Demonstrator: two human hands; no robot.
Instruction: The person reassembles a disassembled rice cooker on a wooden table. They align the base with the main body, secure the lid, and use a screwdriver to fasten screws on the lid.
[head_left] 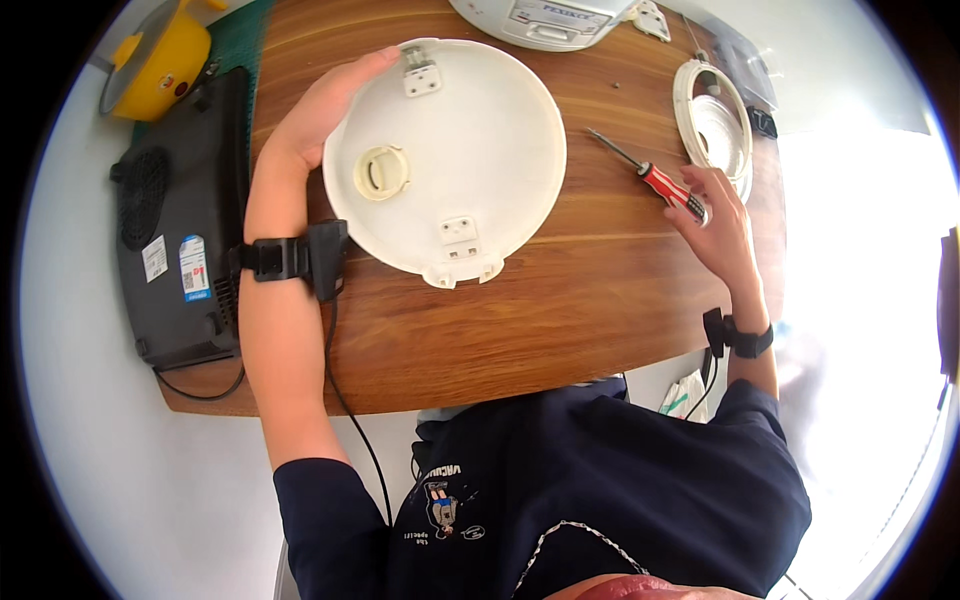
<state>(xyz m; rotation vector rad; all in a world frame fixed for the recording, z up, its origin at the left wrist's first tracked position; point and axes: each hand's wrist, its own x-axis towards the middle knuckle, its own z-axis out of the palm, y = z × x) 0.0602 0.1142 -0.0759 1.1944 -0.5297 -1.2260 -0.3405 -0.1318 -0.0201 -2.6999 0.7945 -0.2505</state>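
A round white plastic cover (470,150) lies with its hollow inside facing up. It has a cream round fitting (382,172) off to the left and hinge-like brackets at the top and bottom edges. My left hand (340,100) curves along its upper left rim, thumb and fingers partly hidden. To the right, a screwdriver (665,187) with a red, white and black handle points toward the upper left. My right hand (718,230) is at the handle's butt end, thumb and fingers apart on either side of it, not closed around it.
A white appliance (545,22) stands at the far edge. Cream rings and a coiled white part (715,125) lie at the right, near a small dark screw-like piece (615,85). On the left are a black appliance base (180,240) and a yellow pot (160,60).
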